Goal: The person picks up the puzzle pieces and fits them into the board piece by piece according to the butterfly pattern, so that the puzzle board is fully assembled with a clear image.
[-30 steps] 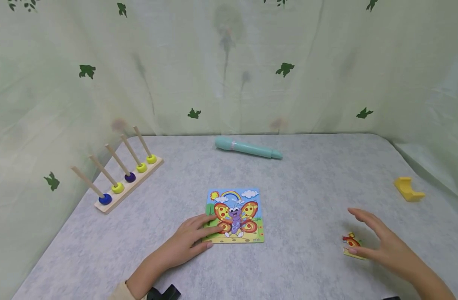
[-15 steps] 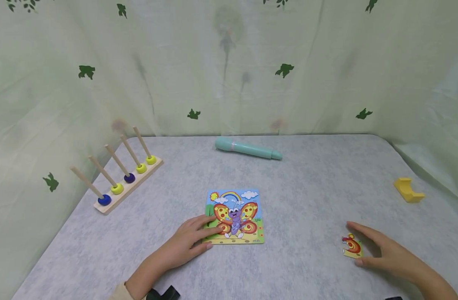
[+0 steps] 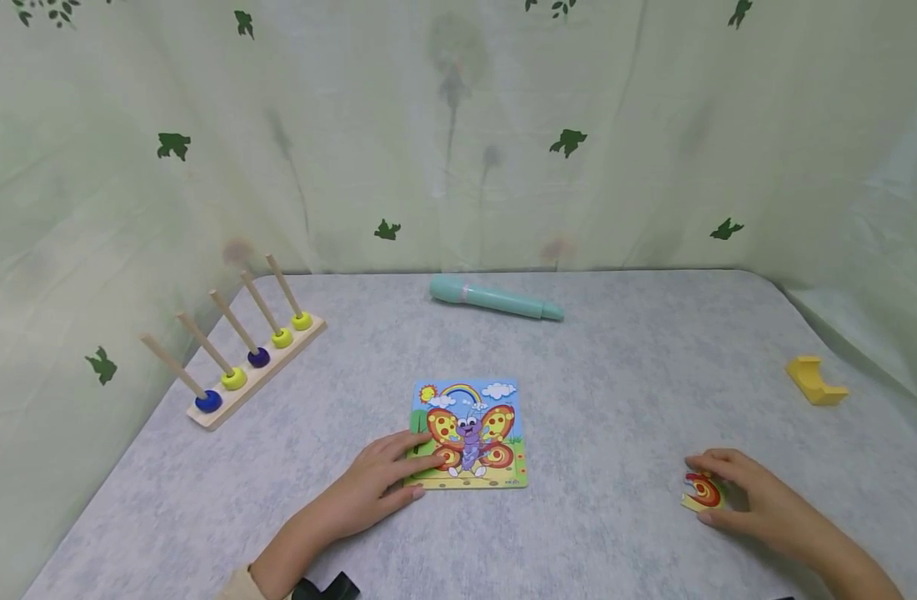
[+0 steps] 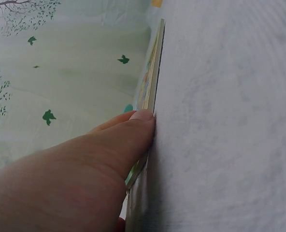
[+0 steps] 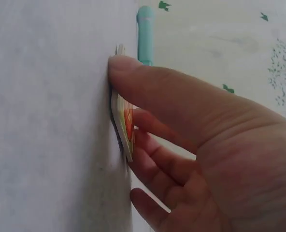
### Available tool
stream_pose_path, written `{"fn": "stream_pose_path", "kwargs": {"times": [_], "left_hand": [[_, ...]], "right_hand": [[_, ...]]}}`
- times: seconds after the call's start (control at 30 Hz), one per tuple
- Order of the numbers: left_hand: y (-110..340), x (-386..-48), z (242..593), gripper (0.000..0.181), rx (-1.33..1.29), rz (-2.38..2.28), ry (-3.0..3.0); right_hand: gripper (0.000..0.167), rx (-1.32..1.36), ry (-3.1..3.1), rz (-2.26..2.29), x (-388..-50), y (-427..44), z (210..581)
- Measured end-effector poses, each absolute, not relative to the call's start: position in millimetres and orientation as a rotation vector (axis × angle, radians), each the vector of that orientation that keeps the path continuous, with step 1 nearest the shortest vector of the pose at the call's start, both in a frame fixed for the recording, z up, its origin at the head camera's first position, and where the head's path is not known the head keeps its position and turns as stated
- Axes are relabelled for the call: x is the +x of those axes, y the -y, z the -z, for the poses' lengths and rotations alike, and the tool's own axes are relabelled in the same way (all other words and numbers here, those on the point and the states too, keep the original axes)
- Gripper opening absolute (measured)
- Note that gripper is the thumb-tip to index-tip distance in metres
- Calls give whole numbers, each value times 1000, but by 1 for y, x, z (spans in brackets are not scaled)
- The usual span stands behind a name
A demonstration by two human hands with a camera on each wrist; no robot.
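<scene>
A square butterfly jigsaw puzzle (image 3: 488, 433) lies flat on the table in the head view. My left hand (image 3: 376, 475) rests on its left side, straight fingers over the picture. In the left wrist view the thumb (image 4: 140, 121) touches the board's edge. Far to the right, my right hand (image 3: 759, 500) pinches a loose puzzle piece (image 3: 704, 492) with a red and yellow swirl, thumb at the near edge and fingers at the far edge. The right wrist view has the piece (image 5: 126, 121) close against the tabletop, partly behind the thumb.
A wooden peg stand (image 3: 259, 371) with blue and yellow beads stands at the left. A teal microphone-shaped toy (image 3: 496, 298) lies at the back. A yellow curved block (image 3: 814, 381) sits near the right edge. A pale curtain (image 3: 458, 150) hangs behind the table.
My right hand has come down around the loose piece, and its thumb and fingers have closed on its edges. The left hand has stayed on the puzzle.
</scene>
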State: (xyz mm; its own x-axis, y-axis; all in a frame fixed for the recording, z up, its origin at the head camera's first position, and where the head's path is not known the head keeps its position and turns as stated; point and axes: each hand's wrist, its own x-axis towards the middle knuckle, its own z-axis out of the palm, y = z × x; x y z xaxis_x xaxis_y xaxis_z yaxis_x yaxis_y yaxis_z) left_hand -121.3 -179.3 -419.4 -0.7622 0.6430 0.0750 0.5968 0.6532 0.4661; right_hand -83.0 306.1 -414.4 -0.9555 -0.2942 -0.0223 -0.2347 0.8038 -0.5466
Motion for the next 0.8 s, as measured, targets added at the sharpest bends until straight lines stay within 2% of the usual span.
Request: {"fn": "stream_pose_path", "kwargs": {"times": [0.2,0.33,0.47,0.8], "left_hand": [[179,-120,419,44,1024,-732,-2752],[179,-120,419,44,1022,-726,-2758],[179,-120,419,44,1022,-718,-2765],[178,-121,420,44,1016,-731,-2757]], "right_hand": [[55,-427,-2915,886,-84,-298,411],[53,-677,-2997,1025,-82,-290,405],[58,-951,-2995,1137,-82,-274,392],[60,-1169,-2926,1202,-95,-202,357]]}}
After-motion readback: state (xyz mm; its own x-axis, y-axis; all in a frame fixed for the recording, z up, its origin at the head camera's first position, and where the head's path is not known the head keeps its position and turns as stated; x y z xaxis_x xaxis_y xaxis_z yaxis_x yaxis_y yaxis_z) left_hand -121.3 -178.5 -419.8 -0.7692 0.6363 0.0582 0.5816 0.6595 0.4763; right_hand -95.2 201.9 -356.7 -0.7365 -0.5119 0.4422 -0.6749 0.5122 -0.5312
